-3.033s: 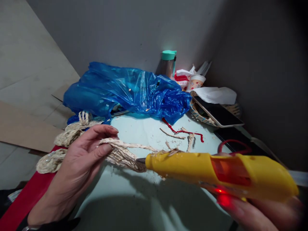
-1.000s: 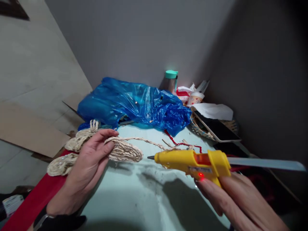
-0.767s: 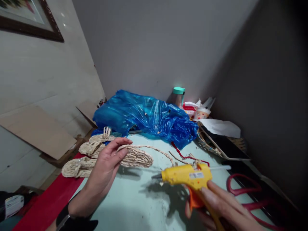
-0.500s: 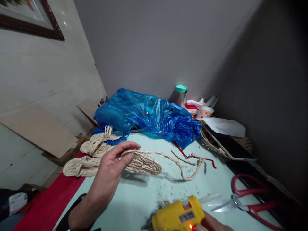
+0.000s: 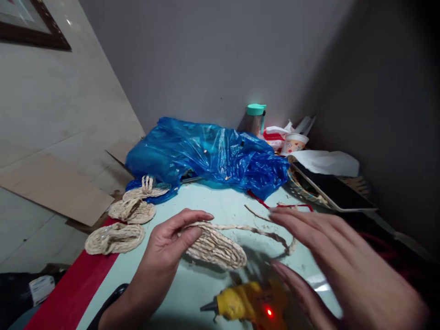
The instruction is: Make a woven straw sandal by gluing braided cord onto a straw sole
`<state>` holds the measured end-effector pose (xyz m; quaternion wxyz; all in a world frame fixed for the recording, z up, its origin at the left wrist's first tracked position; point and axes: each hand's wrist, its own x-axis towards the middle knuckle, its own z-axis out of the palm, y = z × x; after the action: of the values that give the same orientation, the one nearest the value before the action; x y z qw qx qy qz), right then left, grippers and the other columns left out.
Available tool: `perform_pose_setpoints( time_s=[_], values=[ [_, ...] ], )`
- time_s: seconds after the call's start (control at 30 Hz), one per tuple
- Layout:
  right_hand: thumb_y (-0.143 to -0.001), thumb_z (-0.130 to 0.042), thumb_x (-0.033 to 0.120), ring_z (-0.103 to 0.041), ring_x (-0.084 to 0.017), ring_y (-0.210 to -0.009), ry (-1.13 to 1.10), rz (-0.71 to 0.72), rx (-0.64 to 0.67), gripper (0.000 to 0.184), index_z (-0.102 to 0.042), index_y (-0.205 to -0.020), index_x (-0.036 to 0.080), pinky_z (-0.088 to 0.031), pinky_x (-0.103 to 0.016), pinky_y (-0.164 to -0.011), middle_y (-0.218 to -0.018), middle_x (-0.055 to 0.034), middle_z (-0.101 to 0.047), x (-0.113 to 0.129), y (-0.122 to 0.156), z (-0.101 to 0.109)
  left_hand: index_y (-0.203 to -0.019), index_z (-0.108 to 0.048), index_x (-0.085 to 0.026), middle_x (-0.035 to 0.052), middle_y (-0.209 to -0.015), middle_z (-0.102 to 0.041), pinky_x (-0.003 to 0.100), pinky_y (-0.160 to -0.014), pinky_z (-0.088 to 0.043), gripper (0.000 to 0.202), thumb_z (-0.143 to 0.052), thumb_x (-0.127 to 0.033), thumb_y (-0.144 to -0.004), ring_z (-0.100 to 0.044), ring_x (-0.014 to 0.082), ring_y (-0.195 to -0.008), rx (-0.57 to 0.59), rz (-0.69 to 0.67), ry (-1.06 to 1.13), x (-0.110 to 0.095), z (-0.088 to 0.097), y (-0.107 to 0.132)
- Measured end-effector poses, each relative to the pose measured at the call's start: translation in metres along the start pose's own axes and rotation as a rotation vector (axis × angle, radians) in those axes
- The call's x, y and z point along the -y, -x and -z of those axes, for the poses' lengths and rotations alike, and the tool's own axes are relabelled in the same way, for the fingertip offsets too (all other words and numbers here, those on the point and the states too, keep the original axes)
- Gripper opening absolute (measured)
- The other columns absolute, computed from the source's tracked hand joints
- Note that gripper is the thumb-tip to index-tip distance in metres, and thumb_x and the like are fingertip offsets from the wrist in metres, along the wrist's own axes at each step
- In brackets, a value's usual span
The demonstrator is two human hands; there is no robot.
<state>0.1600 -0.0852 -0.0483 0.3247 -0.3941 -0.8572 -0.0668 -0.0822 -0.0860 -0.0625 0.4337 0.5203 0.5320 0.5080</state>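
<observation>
My left hand [image 5: 175,243] pinches the near end of a woven straw sole [image 5: 218,247], thumb on its face and fingers over the edge. From the sole a loose straw cord [image 5: 256,230] trails right and curls down to the table. My right hand [image 5: 340,256], somewhat blurred, is held over the table with thumb and fingers apart and nothing between them, near the cord's end. Below it lies a yellow glue gun [image 5: 244,300] with its red light lit and its dark nozzle pointing left.
Several small straw sandals [image 5: 115,238] line the table's left side. A blue plastic bag [image 5: 206,153] lies at the back. Behind it stand a green-lidded bottle [image 5: 255,120] and a paper cup [image 5: 294,143]. A tablet [image 5: 337,189] rests on a basket at right.
My right hand has let go of the glue gun, which now lies on the table, and has risen toward the cord. My left hand still holds the sole. The view has shifted slightly.
</observation>
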Motion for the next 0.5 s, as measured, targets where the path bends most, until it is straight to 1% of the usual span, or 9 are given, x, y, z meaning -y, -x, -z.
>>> perform_pose_setpoints(
  time_s=[0.07,0.13,0.2,0.23,0.3,0.33,0.4,0.5],
  values=[
    [-0.097,-0.041,0.027,-0.061,-0.028,-0.100,-0.102,0.052,0.043,0.031,-0.048,-0.126,0.018,-0.052,-0.042,-0.080,-0.113,-0.0128,-0.065,-0.001,-0.014,-0.006,-0.093,-0.076,-0.036,-0.0029,-0.100,-0.070,0.020,-0.082,-0.046,0.017,-0.065,-0.026,-0.085,-0.062,0.0155,-0.096,0.030,0.044,0.030,0.002,-0.001,0.001],
    [-0.096,-0.037,0.020,-0.062,-0.024,-0.088,-0.232,0.048,0.107,0.033,-0.047,-0.127,0.018,-0.053,-0.037,-0.073,-0.104,-0.0108,-0.066,-0.001,-0.018,-0.010,-0.093,-0.076,-0.036,-0.0027,-0.100,-0.070,0.020,-0.079,-0.047,0.016,-0.066,-0.026,-0.085,-0.063,0.0160,-0.094,0.057,0.081,0.063,0.002,-0.002,0.001],
    [-0.093,-0.037,0.017,-0.060,-0.022,-0.080,-0.370,0.036,0.187,0.035,-0.047,-0.127,0.018,-0.052,-0.033,-0.065,-0.095,-0.0094,-0.064,0.001,-0.016,-0.010,-0.090,-0.077,-0.035,-0.0025,-0.097,-0.070,0.020,-0.076,-0.048,0.017,-0.066,-0.025,-0.084,-0.063,0.0162,-0.091,0.085,0.089,0.058,0.002,-0.003,0.001],
    [-0.093,-0.037,0.017,-0.058,-0.021,-0.077,-0.427,0.028,0.224,0.033,-0.049,-0.124,0.019,-0.051,-0.032,-0.064,-0.092,-0.0087,-0.063,0.002,-0.015,-0.009,-0.089,-0.077,-0.035,-0.0022,-0.095,-0.071,0.020,-0.075,-0.049,0.018,-0.065,-0.024,-0.084,-0.063,0.0164,-0.089,0.099,0.084,0.037,0.002,-0.003,0.001],
    [-0.094,-0.038,0.017,-0.055,-0.019,-0.075,-0.513,0.004,0.274,0.024,-0.054,-0.113,0.019,-0.048,-0.030,-0.062,-0.087,-0.0068,-0.059,0.005,-0.014,-0.006,-0.087,-0.078,-0.035,-0.0013,-0.091,-0.071,0.021,-0.074,-0.049,0.019,-0.064,-0.022,-0.083,-0.064,0.0172,-0.087,0.120,0.062,-0.013,0.001,-0.004,0.000],
    [-0.096,-0.038,0.017,-0.054,-0.018,-0.074,-0.531,-0.003,0.289,0.020,-0.056,-0.105,0.019,-0.046,-0.029,-0.061,-0.085,-0.0058,-0.058,0.006,-0.014,-0.005,-0.086,-0.079,-0.035,-0.0007,-0.089,-0.071,0.022,-0.074,-0.049,0.020,-0.064,-0.022,-0.083,-0.064,0.0178,-0.086,0.126,0.049,-0.040,0.000,-0.005,0.000],
    [-0.098,-0.037,0.018,-0.050,-0.017,-0.072,-0.509,-0.017,0.296,0.021,-0.058,-0.094,0.018,-0.043,-0.029,-0.060,-0.080,-0.0045,-0.055,0.009,-0.014,-0.003,-0.084,-0.079,-0.034,0.0005,-0.088,-0.071,0.024,-0.075,-0.049,0.021,-0.064,-0.021,-0.082,-0.064,0.0189,-0.087,0.127,0.032,-0.072,-0.002,-0.007,0.001],
    [-0.099,-0.038,0.019,-0.048,-0.016,-0.070,-0.452,-0.028,0.304,0.025,-0.061,-0.090,0.019,-0.039,-0.029,-0.058,-0.077,-0.0035,-0.053,0.011,-0.014,-0.004,-0.080,-0.080,-0.032,0.0013,-0.086,-0.071,0.025,-0.076,-0.048,0.021,-0.064,-0.018,-0.080,-0.063,0.0197,-0.087,0.079,0.037,-0.071,-0.004,-0.010,0.003]
  ],
)
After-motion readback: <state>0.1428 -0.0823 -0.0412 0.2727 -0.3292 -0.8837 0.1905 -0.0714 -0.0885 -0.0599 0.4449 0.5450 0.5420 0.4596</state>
